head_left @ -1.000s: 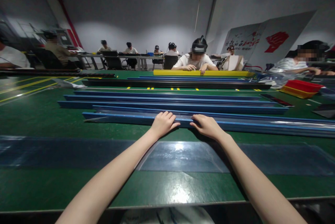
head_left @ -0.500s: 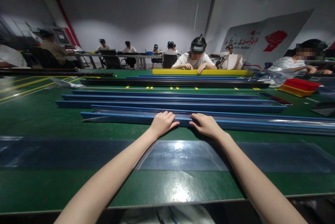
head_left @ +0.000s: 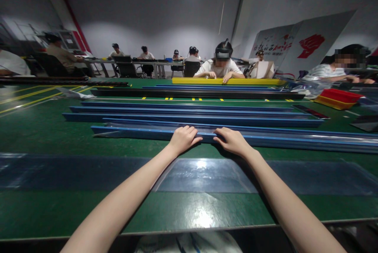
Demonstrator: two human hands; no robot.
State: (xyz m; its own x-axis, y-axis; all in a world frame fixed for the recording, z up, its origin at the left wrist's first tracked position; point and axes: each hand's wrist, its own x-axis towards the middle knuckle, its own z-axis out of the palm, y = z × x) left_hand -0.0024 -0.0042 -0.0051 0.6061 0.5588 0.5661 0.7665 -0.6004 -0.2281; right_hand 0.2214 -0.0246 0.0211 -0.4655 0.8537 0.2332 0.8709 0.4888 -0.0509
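A long blue channel profile (head_left: 283, 141) lies crosswise on the green table (head_left: 174, 213). My left hand (head_left: 183, 138) is closed over its near edge, with the thumb on the front side and the fingertips inside the channel. A short way to the right, my right hand (head_left: 230, 139) grips the same edge, fingers curled over it. Between the two thumbs a short stretch of the blue edge shows. Nearer to me, a clear plastic strip (head_left: 203, 176) lies flat under my forearms. Clear film also shows at the profile's left end.
More blue profiles (head_left: 191, 119) lie behind, then a black profile (head_left: 195, 94). A phone-like dark slab (head_left: 310, 112) and a red bin (head_left: 338, 96) are at right. Across the table a person (head_left: 220, 66) handles a yellow profile (head_left: 201, 81). Others sit farther back.
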